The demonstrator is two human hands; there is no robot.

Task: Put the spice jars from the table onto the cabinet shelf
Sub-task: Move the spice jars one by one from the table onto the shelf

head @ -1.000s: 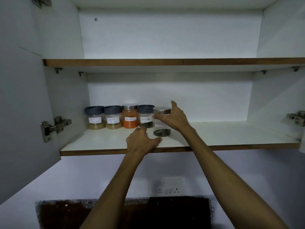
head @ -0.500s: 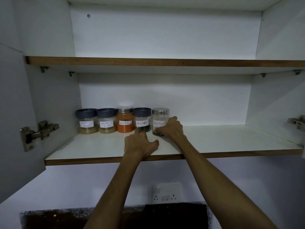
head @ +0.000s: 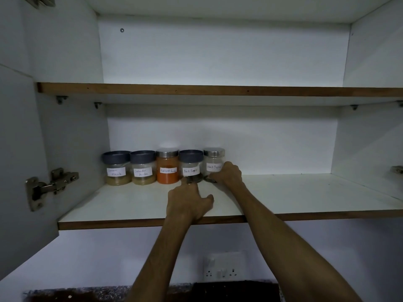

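Five spice jars stand in a row at the back left of the lower cabinet shelf (head: 305, 199), each with a white handwritten label. My right hand (head: 227, 176) curls its fingers round the base of the rightmost jar (head: 213, 164), clear glass with a silver lid, labelled Black Pepper. My left hand (head: 188, 203) rests on the shelf, fingers loosely extended, forefinger touching the foot of the neighbouring grey-lidded pepper jar (head: 190, 165). The orange chilli jar (head: 167, 167) stands just left.

The white lower shelf (head: 135, 205) carries five spice jars (head: 166, 166) in a row.
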